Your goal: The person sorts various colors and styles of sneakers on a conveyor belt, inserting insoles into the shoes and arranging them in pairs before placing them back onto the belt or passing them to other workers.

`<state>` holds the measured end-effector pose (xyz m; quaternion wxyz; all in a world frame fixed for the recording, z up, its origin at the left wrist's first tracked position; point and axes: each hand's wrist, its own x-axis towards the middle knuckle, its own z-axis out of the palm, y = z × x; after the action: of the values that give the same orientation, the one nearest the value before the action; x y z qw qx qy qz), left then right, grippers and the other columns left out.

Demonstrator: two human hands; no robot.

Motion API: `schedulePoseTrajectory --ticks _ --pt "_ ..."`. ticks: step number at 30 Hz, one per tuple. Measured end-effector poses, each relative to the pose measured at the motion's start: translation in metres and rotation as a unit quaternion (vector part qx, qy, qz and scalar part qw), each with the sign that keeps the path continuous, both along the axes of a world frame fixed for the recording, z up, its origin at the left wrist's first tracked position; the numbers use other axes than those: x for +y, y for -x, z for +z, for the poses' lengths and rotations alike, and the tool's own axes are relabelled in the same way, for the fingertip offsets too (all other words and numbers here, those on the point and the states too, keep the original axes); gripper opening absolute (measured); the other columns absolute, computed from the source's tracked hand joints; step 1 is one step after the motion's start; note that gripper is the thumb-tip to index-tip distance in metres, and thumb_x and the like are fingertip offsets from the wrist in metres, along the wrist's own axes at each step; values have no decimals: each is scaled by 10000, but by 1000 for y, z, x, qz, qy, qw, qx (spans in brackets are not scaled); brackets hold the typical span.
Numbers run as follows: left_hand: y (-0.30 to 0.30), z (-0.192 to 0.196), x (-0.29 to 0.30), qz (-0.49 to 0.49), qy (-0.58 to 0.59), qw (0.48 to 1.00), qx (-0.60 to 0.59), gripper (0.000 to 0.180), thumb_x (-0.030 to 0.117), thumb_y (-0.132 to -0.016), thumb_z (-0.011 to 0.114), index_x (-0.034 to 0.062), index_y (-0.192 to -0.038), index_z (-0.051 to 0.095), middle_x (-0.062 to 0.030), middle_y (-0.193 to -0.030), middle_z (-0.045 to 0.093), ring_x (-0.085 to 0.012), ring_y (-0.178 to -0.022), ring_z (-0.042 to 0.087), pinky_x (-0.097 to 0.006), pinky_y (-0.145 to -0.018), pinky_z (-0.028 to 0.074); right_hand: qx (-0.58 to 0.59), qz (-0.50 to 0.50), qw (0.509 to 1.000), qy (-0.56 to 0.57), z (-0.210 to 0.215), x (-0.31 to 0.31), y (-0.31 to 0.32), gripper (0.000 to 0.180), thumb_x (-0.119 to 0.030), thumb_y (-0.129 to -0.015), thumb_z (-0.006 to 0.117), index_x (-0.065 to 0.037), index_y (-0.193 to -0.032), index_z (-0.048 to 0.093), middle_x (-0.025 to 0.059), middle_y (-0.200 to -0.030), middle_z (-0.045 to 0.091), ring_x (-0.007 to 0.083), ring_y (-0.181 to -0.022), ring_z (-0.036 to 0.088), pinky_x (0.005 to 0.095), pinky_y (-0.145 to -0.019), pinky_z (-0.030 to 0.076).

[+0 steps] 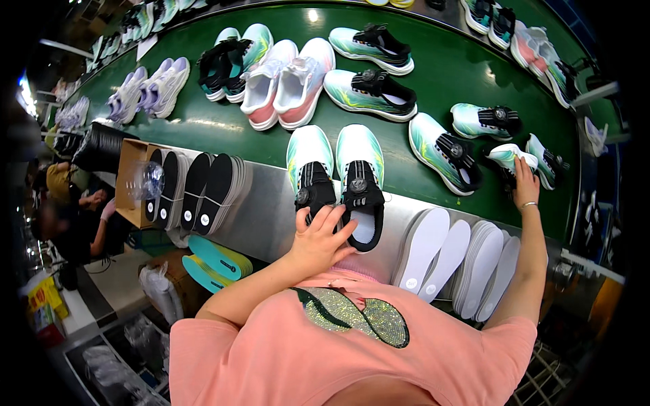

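- Near pair (pixel 359 154) of white-green shoes with black collars is parked toes away, partly on green table (pixel 200 125), heels over steel edge (pixel 267 196). Used as landmark below.
- Near pair is touched at the heel collars by left hand (pixel 321 235). Fingers bent and spread; whether anything is gripped cannot be told.
- Small white-green shoe (pixel 504 155), well right of near pair, is touched by right hand (pixel 526 181). Fingers laid over it; firm grasp or light contact cannot be told.
- Similar shoe (pixel 542 161) is placed just beyond it, further right of near pair.
- Single white-green shoe (pixel 433 145) is set at an angle, right of near pair.
- Pink-white shoes (pixel 308 78) are lined up behind near pair, to its left.
- White insoles (pixel 421 254) are stacked right of near pair, toward the body.
- Black insoles (pixel 220 188) are bundled left of near pair, by cardboard box (pixel 128 172).
- Teal insoles (pixel 218 256) are stacked below those, also left of near pair.
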<state>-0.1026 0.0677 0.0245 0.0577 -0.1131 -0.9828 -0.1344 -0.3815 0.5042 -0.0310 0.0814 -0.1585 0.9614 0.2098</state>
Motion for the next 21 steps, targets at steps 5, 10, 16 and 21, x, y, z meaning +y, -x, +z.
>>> schedulePoseTrajectory --ticks 5,10,16,21 --pt "-1 -4 -3 -23 -21 999 -4 352 364 -599 650 165 -870 546 -68 -1090 443 -201 -1041 386 -429 -835 223 19 95 993 -73 6 11 21 821 28 -629 574 -179 -1320 182 32 -1368 195 209 -1227 261 386 -926 307" --pt "12 13 -21 -20 -107 993 52 280 277 -640 627 116 -854 543 -74 -1016 473 -226 -956 448 -382 -790 300 79 78 990 82 -16 26 36 687 95 -644 470 -142 -1269 307 76 -1268 375 239 -1148 380 353 -876 367" --pt "94 0 -103 268 -186 941 88 247 151 -761 547 2 -955 513 -156 -916 546 -303 -867 511 -370 -770 390 27 -183 873 452 -64 151 66 385 -63 -709 513 -16 -1091 504 225 -963 566 343 -917 542 357 -794 421" --pt "166 -46 -179 396 -43 917 -8 533 380 -737 544 -46 -1050 480 -227 -944 561 -353 -893 537 -402 -767 410 -10 -299 922 247 -26 151 63 314 13 -659 519 -13 -971 541 190 -929 575 334 -888 536 351 -783 427"
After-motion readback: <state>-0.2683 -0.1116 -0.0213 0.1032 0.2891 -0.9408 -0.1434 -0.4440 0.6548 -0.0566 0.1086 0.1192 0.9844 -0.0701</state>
